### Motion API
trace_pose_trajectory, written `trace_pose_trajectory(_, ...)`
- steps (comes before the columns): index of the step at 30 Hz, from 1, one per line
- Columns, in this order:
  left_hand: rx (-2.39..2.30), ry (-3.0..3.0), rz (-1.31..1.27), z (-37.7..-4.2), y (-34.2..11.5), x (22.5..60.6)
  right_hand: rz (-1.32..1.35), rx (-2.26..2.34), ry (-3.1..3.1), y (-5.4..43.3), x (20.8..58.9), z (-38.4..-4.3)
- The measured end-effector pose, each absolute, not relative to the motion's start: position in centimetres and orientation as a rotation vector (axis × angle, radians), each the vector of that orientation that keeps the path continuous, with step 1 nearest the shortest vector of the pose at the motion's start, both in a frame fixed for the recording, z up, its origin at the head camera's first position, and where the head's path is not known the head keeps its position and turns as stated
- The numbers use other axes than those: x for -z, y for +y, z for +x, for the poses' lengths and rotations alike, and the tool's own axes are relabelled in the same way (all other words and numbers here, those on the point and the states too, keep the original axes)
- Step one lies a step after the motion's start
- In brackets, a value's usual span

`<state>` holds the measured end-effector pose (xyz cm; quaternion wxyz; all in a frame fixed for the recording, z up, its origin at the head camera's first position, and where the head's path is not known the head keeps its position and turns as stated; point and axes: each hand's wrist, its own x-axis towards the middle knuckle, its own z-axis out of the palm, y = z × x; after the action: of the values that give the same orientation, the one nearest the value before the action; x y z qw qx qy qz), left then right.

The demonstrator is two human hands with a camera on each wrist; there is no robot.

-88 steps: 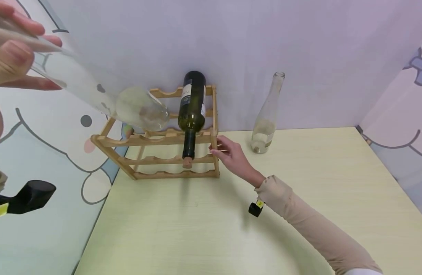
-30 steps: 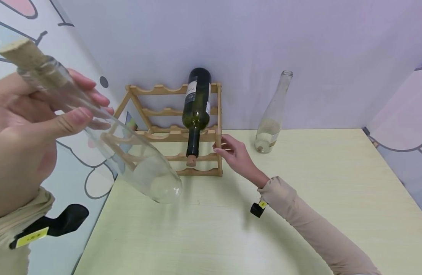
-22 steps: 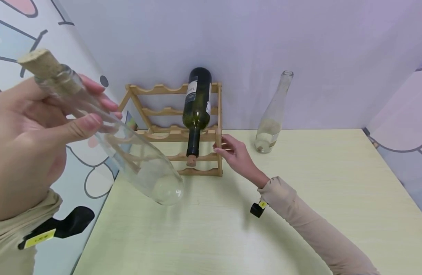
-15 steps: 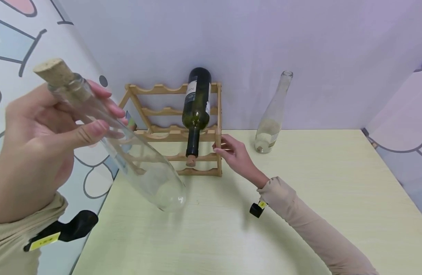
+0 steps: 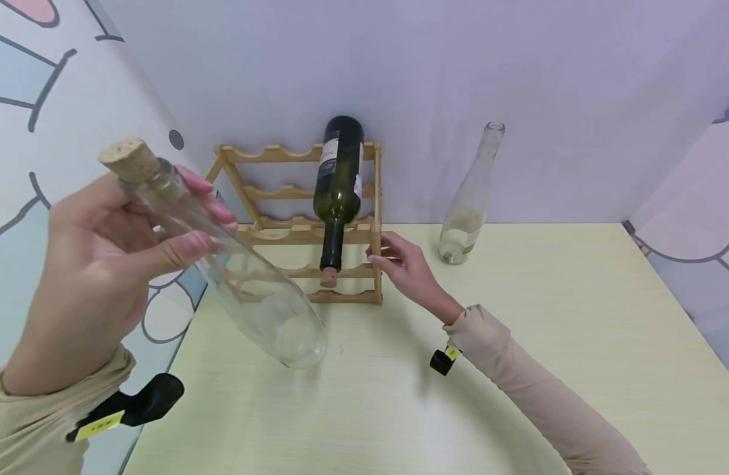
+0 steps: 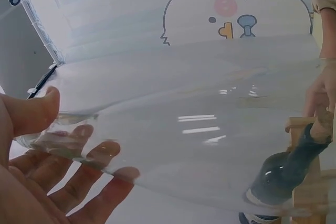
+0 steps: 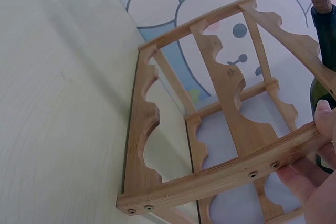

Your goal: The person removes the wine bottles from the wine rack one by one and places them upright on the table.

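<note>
Tilted in the air in front of the rack is a clear glass bottle (image 5: 269,310), its neck pinched between the thumb and fingers of my left hand (image 5: 103,264). A cork (image 5: 129,160) plugs its mouth, and its base points down to the right. My right hand (image 5: 408,267) grips the right side post of a wooden wine rack (image 5: 301,234); the right wrist view shows thumb and fingers around that side bar (image 7: 231,174). On the rack's top tier lies a dark green wine bottle (image 5: 338,178), corked neck towards me.
A second clear bottle (image 5: 466,204) without a cork stands upright on the pale table (image 5: 518,316), right of the rack, near the back wall. A wall with cartoon drawings (image 5: 20,165) runs along the table's left side. The rack stands against the back wall.
My left hand has brought the clear bottle away from above the rack's left part, then downward and right, in front of the rack. My right hand has stayed on the rack.
</note>
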<state>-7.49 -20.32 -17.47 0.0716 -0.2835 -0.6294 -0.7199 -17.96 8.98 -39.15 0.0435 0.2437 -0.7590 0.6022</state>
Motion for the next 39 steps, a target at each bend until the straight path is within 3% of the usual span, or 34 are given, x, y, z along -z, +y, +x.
trace_pose_trajectory(9, 2.104, -1.985, -0.842, -7.3, -19.3, 19.1, 0.736, -1.812, -2.361, 8.7, 36.0, -16.2)
trace_pose_trajectory(39, 1.892, -2.172, -0.774, -6.6, -17.0, 23.7, 0.736, -1.803, -2.356, 8.6, 35.8, -16.0)
